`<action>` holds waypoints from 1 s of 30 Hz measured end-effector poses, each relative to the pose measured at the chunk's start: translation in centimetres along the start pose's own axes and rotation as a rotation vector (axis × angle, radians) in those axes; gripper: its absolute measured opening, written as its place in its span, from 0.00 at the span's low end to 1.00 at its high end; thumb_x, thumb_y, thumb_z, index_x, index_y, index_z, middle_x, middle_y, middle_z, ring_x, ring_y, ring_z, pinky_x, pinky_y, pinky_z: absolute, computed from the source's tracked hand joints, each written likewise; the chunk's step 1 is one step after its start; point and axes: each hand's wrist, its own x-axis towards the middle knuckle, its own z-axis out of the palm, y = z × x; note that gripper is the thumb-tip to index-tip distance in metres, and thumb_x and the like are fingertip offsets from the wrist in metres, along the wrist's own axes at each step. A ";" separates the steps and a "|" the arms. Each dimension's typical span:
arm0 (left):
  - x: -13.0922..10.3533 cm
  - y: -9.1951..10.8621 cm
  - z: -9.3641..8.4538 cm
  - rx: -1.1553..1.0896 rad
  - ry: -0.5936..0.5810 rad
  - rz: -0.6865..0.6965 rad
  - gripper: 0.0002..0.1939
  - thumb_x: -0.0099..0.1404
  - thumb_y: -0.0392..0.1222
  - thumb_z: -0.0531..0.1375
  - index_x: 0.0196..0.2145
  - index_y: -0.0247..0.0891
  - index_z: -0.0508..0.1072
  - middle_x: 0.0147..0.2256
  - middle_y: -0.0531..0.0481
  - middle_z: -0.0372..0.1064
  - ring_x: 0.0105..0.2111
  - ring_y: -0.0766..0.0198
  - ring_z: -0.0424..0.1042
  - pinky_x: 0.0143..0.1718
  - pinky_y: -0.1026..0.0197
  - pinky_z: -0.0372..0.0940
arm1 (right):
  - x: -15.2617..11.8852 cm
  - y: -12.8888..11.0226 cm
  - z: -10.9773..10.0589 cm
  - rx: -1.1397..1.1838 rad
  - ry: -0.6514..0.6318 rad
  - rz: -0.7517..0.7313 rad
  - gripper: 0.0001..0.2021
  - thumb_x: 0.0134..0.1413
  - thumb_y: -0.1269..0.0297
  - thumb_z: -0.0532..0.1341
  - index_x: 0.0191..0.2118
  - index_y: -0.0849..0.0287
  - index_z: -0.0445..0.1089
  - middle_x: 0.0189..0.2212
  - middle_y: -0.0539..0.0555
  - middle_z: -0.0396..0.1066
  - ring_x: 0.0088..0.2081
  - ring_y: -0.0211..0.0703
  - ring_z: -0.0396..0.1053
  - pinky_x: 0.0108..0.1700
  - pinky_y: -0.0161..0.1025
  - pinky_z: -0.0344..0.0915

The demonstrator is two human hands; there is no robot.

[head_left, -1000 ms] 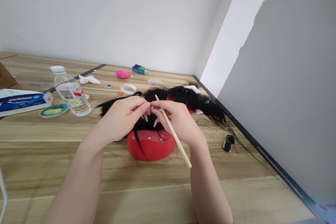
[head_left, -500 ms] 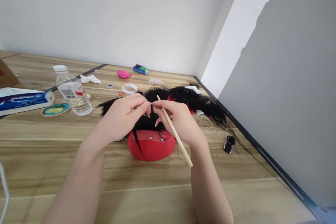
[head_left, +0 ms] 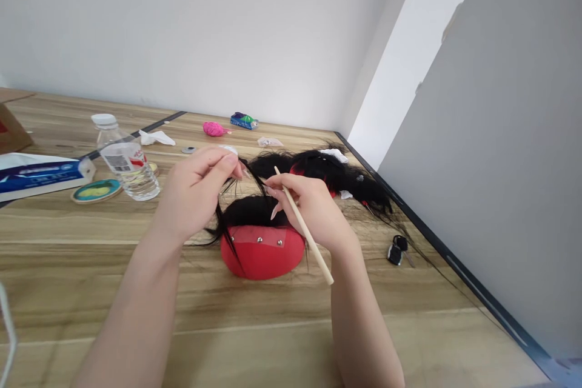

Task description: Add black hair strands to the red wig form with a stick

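from here, my left hand (head_left: pixel 193 194) pinches a loose black lock (head_left: pixel 255 177); below, the red block (head_left: pixel 262 262) has its clear strip (head_left: pixel 270 234) already pinned; my right hand (head_left: pixel 316 206) grips a stick (head_left: pixel 305 231), but whether its fingertips pinch hair, i can't tell.

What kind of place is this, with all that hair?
Maybe a hair or craft workroom: black hair lies across the wooden table, a red block has shiny pins in it, and the right hand holds a thin stick.
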 end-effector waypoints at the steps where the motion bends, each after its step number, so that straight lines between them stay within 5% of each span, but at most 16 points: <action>1: 0.0 -0.1 0.0 -0.058 0.034 -0.018 0.12 0.64 0.44 0.56 0.24 0.41 0.71 0.30 0.54 0.70 0.36 0.62 0.69 0.43 0.59 0.62 | 0.0 0.0 0.0 -0.002 -0.004 0.002 0.10 0.61 0.73 0.56 0.42 0.59 0.73 0.33 0.53 0.76 0.33 0.42 0.74 0.36 0.36 0.67; 7: 0.3 0.1 0.2 -0.407 0.240 -0.102 0.10 0.61 0.39 0.58 0.22 0.38 0.71 0.25 0.54 0.68 0.30 0.67 0.68 0.34 0.63 0.65 | 0.0 0.2 0.0 -0.018 -0.052 0.026 0.09 0.62 0.72 0.55 0.41 0.59 0.73 0.31 0.52 0.76 0.27 0.39 0.72 0.32 0.36 0.65; 10: 0.5 0.6 0.1 -0.522 0.486 -0.024 0.09 0.58 0.36 0.58 0.20 0.37 0.69 0.22 0.55 0.65 0.27 0.67 0.69 0.31 0.62 0.66 | 0.0 0.3 -0.1 -0.042 -0.079 0.034 0.09 0.62 0.71 0.55 0.41 0.60 0.73 0.30 0.53 0.76 0.29 0.40 0.73 0.33 0.36 0.65; 14: 0.8 1.1 -0.4 -0.477 0.829 0.078 0.09 0.56 0.34 0.55 0.19 0.37 0.63 0.21 0.55 0.59 0.26 0.67 0.68 0.26 0.63 0.66 | 0.0 0.4 -0.1 -0.082 -0.101 0.033 0.08 0.63 0.69 0.56 0.41 0.60 0.73 0.33 0.54 0.76 0.32 0.42 0.74 0.34 0.37 0.65; 18: 1.2 1.0 -1.1 -0.388 0.979 0.117 0.10 0.56 0.34 0.53 0.19 0.38 0.59 0.20 0.56 0.58 0.24 0.69 0.66 0.23 0.65 0.63 | 0.2 0.2 0.1 -0.066 -0.029 0.025 0.11 0.65 0.65 0.53 0.41 0.60 0.73 0.33 0.54 0.76 0.34 0.42 0.74 0.37 0.37 0.66; 20: 1.2 0.6 -1.3 -0.399 0.932 0.128 0.10 0.56 0.34 0.54 0.19 0.38 0.62 0.20 0.56 0.60 0.25 0.69 0.67 0.24 0.65 0.63 | 0.3 0.0 0.1 -0.028 0.038 0.029 0.13 0.67 0.62 0.51 0.46 0.59 0.72 0.33 0.54 0.76 0.33 0.41 0.74 0.38 0.37 0.67; 24: 0.9 0.0 -1.0 -0.453 0.663 -0.003 0.08 0.57 0.38 0.58 0.22 0.38 0.70 0.24 0.54 0.67 0.29 0.66 0.70 0.29 0.64 0.66 | 0.3 -0.4 0.2 0.114 0.085 0.036 0.16 0.68 0.59 0.50 0.56 0.56 0.64 0.38 0.54 0.76 0.30 0.37 0.75 0.37 0.36 0.68; 30: 0.0 0.6 0.5 -0.399 0.366 -0.092 0.09 0.63 0.44 0.57 0.28 0.39 0.71 0.32 0.55 0.70 0.38 0.65 0.71 0.42 0.59 0.66 | 0.1 -1.6 1.3 0.157 -0.020 -0.048 0.14 0.59 0.60 0.62 0.49 0.56 0.69 0.40 0.53 0.77 0.36 0.40 0.75 0.41 0.35 0.69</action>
